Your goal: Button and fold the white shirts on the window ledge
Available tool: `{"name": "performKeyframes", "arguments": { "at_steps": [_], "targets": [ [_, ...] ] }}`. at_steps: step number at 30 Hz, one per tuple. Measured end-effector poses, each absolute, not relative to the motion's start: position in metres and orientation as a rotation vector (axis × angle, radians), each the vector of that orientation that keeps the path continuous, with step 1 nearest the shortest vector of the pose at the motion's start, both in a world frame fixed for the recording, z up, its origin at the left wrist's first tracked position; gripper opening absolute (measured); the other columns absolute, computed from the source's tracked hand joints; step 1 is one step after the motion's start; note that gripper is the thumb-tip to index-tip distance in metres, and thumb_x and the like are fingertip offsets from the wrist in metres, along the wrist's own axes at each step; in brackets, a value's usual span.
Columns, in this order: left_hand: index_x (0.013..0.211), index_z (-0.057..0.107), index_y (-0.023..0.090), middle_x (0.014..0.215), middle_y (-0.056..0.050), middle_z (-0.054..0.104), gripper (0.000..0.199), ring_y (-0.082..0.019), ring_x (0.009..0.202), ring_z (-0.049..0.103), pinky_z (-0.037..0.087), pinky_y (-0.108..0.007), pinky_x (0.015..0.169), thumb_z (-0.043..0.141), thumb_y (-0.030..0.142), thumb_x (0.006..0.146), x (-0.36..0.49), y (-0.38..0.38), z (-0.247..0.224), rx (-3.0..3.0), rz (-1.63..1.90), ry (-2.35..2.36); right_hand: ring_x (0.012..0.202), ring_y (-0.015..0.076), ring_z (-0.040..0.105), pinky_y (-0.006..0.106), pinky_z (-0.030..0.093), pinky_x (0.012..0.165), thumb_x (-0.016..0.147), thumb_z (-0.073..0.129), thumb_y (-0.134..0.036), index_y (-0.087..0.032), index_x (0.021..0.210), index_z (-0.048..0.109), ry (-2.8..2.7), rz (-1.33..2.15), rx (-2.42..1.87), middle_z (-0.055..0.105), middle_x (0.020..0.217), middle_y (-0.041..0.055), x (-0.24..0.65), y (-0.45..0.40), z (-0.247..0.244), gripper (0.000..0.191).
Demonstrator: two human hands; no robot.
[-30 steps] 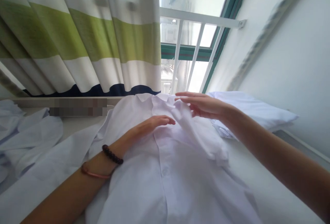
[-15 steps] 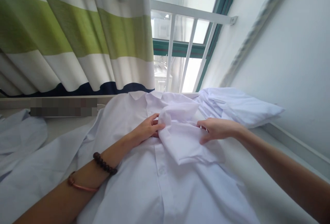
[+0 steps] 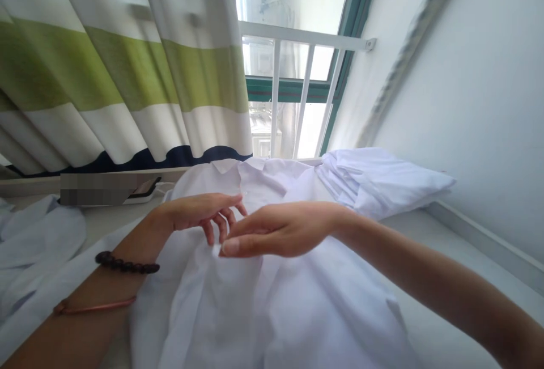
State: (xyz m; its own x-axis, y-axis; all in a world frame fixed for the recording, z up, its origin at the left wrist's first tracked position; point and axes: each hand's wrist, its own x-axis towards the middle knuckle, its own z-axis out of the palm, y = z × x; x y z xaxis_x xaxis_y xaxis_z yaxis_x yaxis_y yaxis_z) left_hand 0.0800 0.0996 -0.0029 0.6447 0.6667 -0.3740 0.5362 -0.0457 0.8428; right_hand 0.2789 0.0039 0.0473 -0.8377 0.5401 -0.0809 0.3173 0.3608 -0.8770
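A white button-up shirt [image 3: 293, 312] lies spread out before me, its collar towards the window. Across its middle reaches my right hand [image 3: 284, 230], thumb and fingers pinched on a raised bit of the shirt's white cloth, which falls in a fold towards me. Which part of the shirt this is, I cannot tell. My left hand [image 3: 208, 214] hovers just left of those fingertips, its fingers loosely bent and apart, with nothing seen in it. On that wrist are a dark bead bracelet and a thin reddish band.
A folded white garment [image 3: 382, 179] lies at the back right by the wall. More white cloth [image 3: 38, 238] is at the left. A phone-like device [image 3: 144, 187] with a white cable rests near the back ledge. Behind are a striped curtain [image 3: 127, 68] and white window bars [image 3: 304, 94].
My right hand has moved left across the shirt with cloth in its pinch. The bunched flap on the shirt's right side is gone from there. My left hand has come off the cloth, shifting left.
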Motion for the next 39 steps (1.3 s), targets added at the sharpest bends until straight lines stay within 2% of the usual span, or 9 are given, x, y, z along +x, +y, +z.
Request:
{"name": "performKeyframes", "arguments": {
  "at_steps": [4,12,17,19,22,25,30,34,39],
  "targets": [
    [0.096,0.062,0.019,0.079,-0.009,0.069,0.052,-0.023,0.065,0.064,0.051,-0.028,0.05,0.057,0.067,0.075,0.079,0.087,0.006,1.685,-0.176,0.984,0.096,0.014,0.064,0.026,0.052,0.084,0.098,0.04,-0.032,-0.01,0.11,0.062,-2.256,1.705,-0.839,0.067,0.108,0.0114,0.291,0.016,0.023,0.034],
    [0.08,0.06,0.019,0.073,-0.008,0.065,0.053,-0.021,0.049,0.057,0.038,-0.027,0.042,0.061,0.07,0.066,0.128,0.056,-0.004,2.142,-0.32,1.047,0.085,0.0152,0.065,0.027,0.053,0.074,0.084,0.051,-0.013,-0.014,0.102,0.065,-2.284,1.016,-1.554,0.069,0.1,0.0081,0.358,0.043,0.016,0.023],
    [0.082,0.062,0.021,0.072,-0.003,0.061,0.023,-0.02,0.057,0.055,0.033,-0.027,0.048,0.065,0.037,0.067,0.129,0.038,0.008,2.489,-0.231,1.038,0.106,0.0238,0.061,0.032,0.049,0.088,0.071,0.07,-0.017,-0.02,0.135,0.049,-2.516,0.581,-1.904,0.048,0.138,0.0112,0.382,0.04,0.003,0.068],
    [0.096,0.061,0.022,0.076,-0.002,0.062,0.03,-0.019,0.059,0.055,0.033,-0.026,0.05,0.062,0.035,0.07,0.116,0.045,0.024,2.536,-0.242,1.095,0.114,0.0271,0.057,0.033,0.045,0.094,0.068,0.073,-0.017,-0.022,0.14,0.043,-2.581,0.563,-1.985,0.046,0.14,0.0109,0.385,0.039,-0.008,0.079],
    [0.111,0.058,0.024,0.077,0.0,0.062,0.042,-0.016,0.058,0.052,0.032,-0.024,0.052,0.061,0.032,0.07,0.089,0.053,0.052,2.617,-0.039,1.208,0.117,0.0259,0.055,0.03,0.041,0.097,0.076,0.061,-0.009,-0.017,0.135,0.049,-2.559,0.419,-2.099,0.054,0.131,0.0123,0.388,0.037,-0.021,0.061],
    [0.102,0.064,0.024,0.073,0.001,0.062,0.037,-0.014,0.057,0.049,0.031,-0.023,0.051,0.067,0.039,0.068,0.071,0.044,0.071,2.549,-0.114,1.172,0.113,0.0267,0.058,0.032,0.042,0.094,0.081,0.044,-0.002,-0.008,0.129,0.053,-2.456,0.255,-2.222,0.056,0.125,0.0197,0.393,0.033,-0.026,0.049],
    [0.077,0.067,0.024,0.069,-0.001,0.063,0.034,-0.017,0.061,0.053,0.035,-0.025,0.054,0.064,0.057,0.071,0.081,0.03,0.06,2.311,-0.362,1.018,0.117,0.0304,0.054,0.035,0.043,0.092,0.075,0.055,-0.005,-0.01,0.145,0.032,-2.379,0.224,-2.255,0.049,0.135,0.0228,0.403,0.027,-0.022,0.074],
    [0.105,0.063,0.023,0.107,-0.007,0.064,0.053,-0.025,0.094,0.057,0.041,-0.029,0.078,0.059,0.065,0.073,0.101,0.051,0.024,2.473,-0.031,1.138,0.116,0.0309,0.055,0.034,0.043,0.09,0.07,0.069,-0.021,-0.015,0.149,0.02,-2.415,0.267,-2.092,0.061,0.123,0.0153,0.4,0.026,-0.018,0.093],
    [0.128,0.054,0.022,0.118,-0.012,0.061,0.081,-0.033,0.111,0.052,0.039,-0.036,0.091,0.075,0.056,0.057,0.102,0.071,-0.002,2.455,-0.273,1.139,0.101,0.0298,0.061,0.033,0.043,0.077,0.085,0.049,-0.015,-0.003,0.135,0.037,-2.273,0.096,-2.353,0.065,0.109,0.0213,0.394,0.026,-0.017,0.053]
  ]
}}
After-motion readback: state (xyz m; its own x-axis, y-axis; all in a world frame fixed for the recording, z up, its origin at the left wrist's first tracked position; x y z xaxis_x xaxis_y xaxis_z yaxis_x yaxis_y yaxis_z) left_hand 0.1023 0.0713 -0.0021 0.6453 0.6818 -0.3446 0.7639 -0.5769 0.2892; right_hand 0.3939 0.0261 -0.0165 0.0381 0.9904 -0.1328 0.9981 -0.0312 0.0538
